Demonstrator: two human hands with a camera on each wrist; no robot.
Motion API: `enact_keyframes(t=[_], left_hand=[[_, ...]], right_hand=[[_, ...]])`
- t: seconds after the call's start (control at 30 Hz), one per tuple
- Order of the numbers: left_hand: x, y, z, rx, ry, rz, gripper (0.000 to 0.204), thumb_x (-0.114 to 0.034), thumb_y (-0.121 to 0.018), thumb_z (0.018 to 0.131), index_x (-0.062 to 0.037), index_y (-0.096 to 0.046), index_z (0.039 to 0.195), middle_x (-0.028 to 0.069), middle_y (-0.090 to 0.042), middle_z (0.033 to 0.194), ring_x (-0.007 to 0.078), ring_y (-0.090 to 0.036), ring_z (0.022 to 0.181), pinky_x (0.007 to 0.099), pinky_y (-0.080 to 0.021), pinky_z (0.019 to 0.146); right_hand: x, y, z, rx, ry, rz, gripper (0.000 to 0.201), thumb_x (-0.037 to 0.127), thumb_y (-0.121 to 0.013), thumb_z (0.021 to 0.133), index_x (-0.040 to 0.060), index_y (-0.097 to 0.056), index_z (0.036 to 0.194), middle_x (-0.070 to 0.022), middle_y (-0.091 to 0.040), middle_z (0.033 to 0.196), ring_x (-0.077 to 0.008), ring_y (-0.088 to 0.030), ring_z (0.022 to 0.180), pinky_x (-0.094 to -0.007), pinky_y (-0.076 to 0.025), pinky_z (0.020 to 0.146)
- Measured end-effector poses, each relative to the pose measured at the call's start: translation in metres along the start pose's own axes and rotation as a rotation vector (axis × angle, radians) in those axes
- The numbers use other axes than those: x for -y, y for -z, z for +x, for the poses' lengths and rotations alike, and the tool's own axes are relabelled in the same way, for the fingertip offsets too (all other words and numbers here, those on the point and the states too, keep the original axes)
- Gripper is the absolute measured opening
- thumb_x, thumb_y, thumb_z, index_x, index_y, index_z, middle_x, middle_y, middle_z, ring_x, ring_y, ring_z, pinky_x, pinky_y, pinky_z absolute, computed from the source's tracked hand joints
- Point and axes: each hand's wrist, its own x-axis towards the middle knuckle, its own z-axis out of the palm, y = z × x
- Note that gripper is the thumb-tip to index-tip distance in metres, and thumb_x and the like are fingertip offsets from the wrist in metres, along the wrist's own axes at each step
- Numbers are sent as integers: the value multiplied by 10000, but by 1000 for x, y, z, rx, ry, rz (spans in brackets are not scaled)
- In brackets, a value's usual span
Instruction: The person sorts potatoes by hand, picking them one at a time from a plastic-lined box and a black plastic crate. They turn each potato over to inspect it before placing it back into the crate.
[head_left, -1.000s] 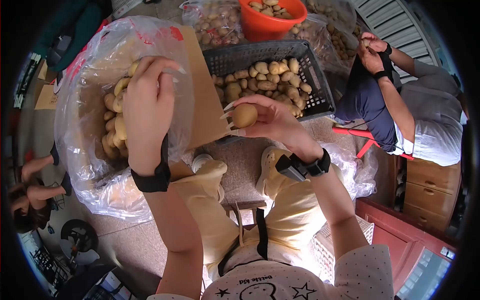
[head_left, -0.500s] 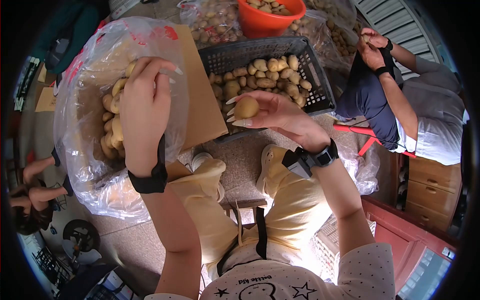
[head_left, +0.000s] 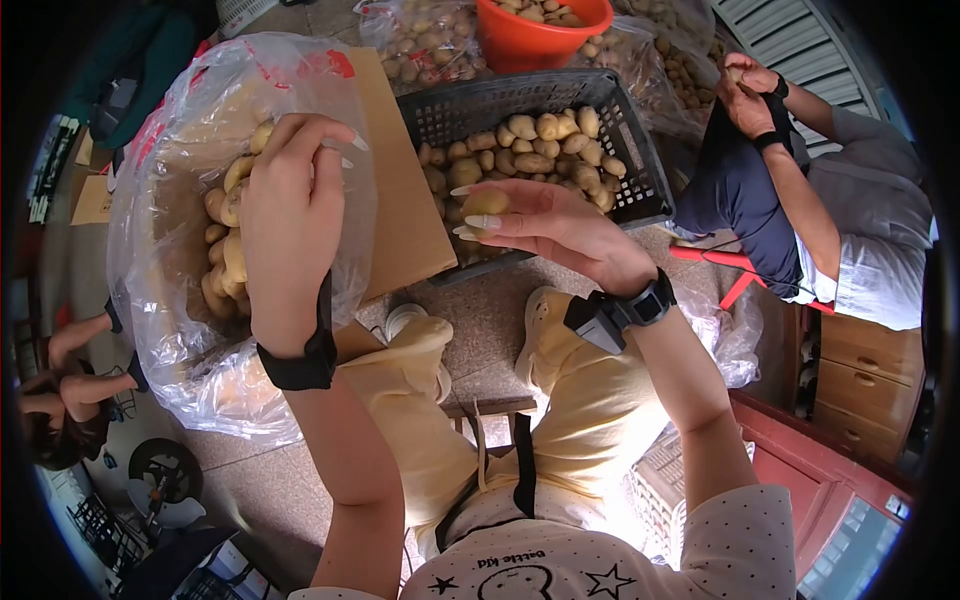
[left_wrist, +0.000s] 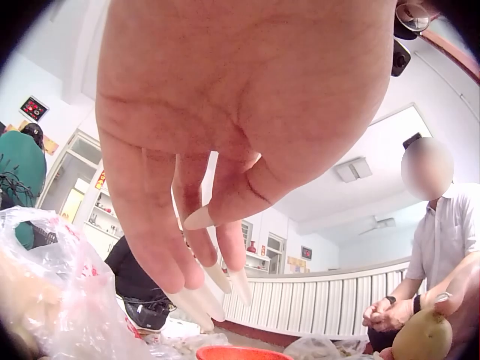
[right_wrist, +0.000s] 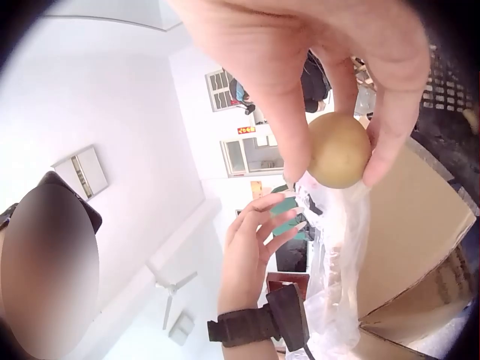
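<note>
Potato (head_left: 487,203) sits in the right hand (head_left: 555,228), pinched between thumb and fingertips, held in the air just over the near rim of the crate (head_left: 640,170); the right wrist view shows the fingers curled round it from above. Left hand (head_left: 292,215) hangs over the mouth of the clear bag (head_left: 160,250), its fingers loosely bent and holding nothing, long nails pointing down, as the left wrist view confirms.

Nearest the camera, the person's shirt (head_left: 540,570) bears the words "bette kid", seen upside down, with stars beside them. Red print on the bag's upper edge is too creased to read.

The bag, lining a cardboard box (head_left: 400,200), is heaped with potatoes and stands just left of the crate, their edges nearly touching. Open stone floor (head_left: 480,310) shows between the person's shoes and the crate. Beyond the crate stands an orange bowl (head_left: 545,40) of potatoes, flanked by more filled bags. To the right a second person (head_left: 800,200) sits on a red stool, hands together around something small. Wooden drawers (head_left: 860,370) stand at the far right. The wrist views show a white ceiling and walls.
</note>
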Motion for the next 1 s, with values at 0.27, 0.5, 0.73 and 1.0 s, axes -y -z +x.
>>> enact_keyframes(t=[0.27,0.5,0.73,1.0], left_hand=[[0,1,-1,18,8,-10,164,-29,-466,844,-37,-606,928,108,-605,918,301,-598,678,383,-457,619],[2,0,-2,13,12,15,171,-31,-469,841,-40,-608,939,112,-610,928,302,-602,695,383,-465,637],[2,1,-2,35,29,39,179,-52,-463,849,-45,-605,959,109,-613,946,304,-604,719,394,-466,660],[1,-2,-4,72,34,-1,217,-90,-475,871,-56,-591,1051,118,-608,1030,292,-621,822,374,-492,716]], right_hand=[[-3,1,2,-32,25,50,418,173,-600,916,-48,-480,1249,-116,-581,1180,-177,-581,1101,-283,-448,1011],[8,-7,-2,-164,-71,92,556,458,-509,935,-12,-510,1232,-164,-636,1143,-223,-632,1030,-310,-475,953],[6,-1,4,-158,-137,131,642,577,-366,943,-1,-576,1128,-139,-673,1057,-196,-657,961,-279,-511,833],[5,5,6,-88,-148,193,652,585,-303,955,11,-609,1001,-123,-701,913,-183,-679,871,-263,-519,787]])
